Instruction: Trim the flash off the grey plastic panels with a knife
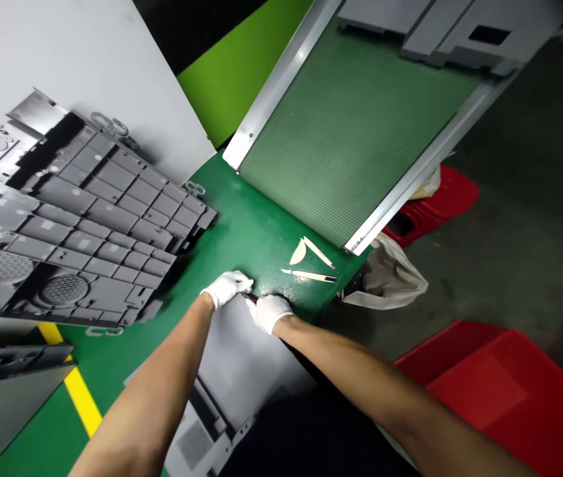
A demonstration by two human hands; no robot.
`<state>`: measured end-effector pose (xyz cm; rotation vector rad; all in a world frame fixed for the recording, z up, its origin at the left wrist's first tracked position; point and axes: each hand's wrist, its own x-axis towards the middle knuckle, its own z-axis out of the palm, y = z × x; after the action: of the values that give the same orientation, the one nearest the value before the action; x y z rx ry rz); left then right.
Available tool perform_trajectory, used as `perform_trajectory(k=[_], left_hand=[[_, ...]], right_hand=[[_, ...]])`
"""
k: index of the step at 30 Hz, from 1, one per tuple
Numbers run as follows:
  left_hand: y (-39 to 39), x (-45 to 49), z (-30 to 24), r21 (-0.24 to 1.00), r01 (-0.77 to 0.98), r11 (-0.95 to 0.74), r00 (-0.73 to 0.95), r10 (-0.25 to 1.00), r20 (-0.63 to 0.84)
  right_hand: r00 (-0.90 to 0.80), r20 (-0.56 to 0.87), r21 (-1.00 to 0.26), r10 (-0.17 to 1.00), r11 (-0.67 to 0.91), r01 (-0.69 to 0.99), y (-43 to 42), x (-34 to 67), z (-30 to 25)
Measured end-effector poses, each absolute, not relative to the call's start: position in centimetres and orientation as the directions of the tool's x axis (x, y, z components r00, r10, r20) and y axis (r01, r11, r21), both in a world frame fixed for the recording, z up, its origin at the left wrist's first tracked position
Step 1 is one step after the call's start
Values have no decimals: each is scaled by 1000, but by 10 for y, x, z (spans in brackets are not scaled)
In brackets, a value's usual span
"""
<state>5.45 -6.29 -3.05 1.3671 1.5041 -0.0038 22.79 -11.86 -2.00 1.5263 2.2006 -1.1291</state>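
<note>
In white gloves, both my hands work at the far edge of a grey plastic panel that lies close to my body on the green table. My left hand is closed at the panel's far left corner, its fingertips pinched over the edge. Wrapped in the fingers of my right hand is a small tool with a dark tip and a bit of red handle; the fist hides most of it. Its tip points at my left fingertips. Just beyond lie a craft knife and a pale folding blade tool.
Ribbed grey panels lean in a stack at left. A green conveyor belt with metal rails carries another grey part at the far end. To the right are a white bag, a red stool and a red bin.
</note>
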Motion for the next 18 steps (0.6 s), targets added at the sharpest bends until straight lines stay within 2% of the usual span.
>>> perform_trajectory(k=[4,8,10,14,16,18], left_hand=[[-81,45,-13,789,544,286,279,825,-491],[-82,44,0,811,549,202,333,837,-434],[-78,50,0,726,642,246,269,815,-514],[-62,77,-9,336,849,408,-55,700,-712],[-53,90,-12,195,872,449,-194,682,-705],[-48,94,-6,146,882,449,-248,703,-666]], right_hand=[[-426,-555,-461,714,163,872,-120,227,-19],[-429,-543,-459,722,174,872,-121,225,-15],[-432,-537,-459,724,178,870,-122,224,-13],[-437,-511,-460,741,194,866,-125,221,-9],[-448,-492,-456,747,218,863,-125,219,-7],[-444,-487,-444,752,225,867,-124,219,-2]])
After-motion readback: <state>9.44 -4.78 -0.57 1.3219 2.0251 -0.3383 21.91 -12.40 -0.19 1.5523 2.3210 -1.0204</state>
